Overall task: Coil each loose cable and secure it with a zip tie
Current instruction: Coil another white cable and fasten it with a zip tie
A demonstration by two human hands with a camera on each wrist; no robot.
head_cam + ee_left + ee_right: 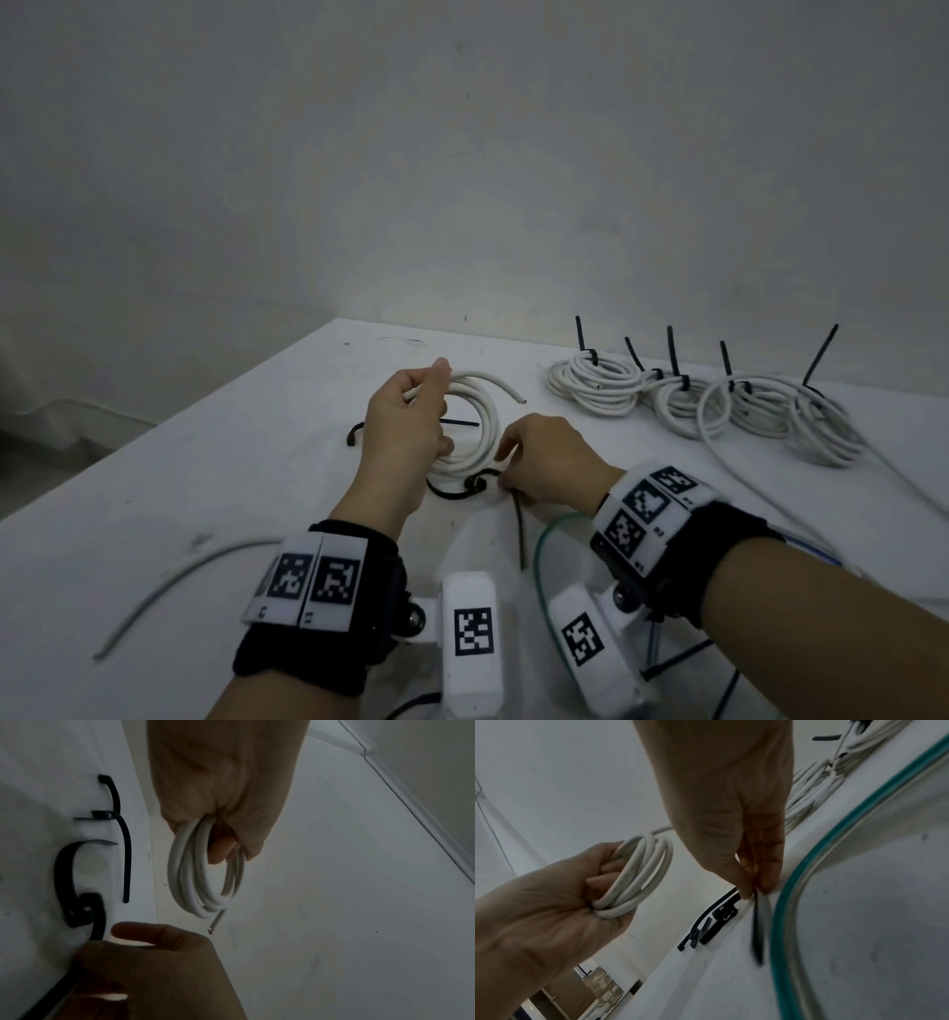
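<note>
My left hand grips a coiled white cable just above the white table; the coil hangs from the curled fingers, its cut end pointing down. The same coil shows in the right wrist view. My right hand reaches down beside it and pinches a black zip tie at the table surface, its tail trailing toward me. More loose black zip ties lie beside it, one hooked through another.
Several tied white cable coils with upright black zip-tie tails sit at the back right. A loose grey-white cable lies at the front left. A clear container with a green rim stands near my right wrist.
</note>
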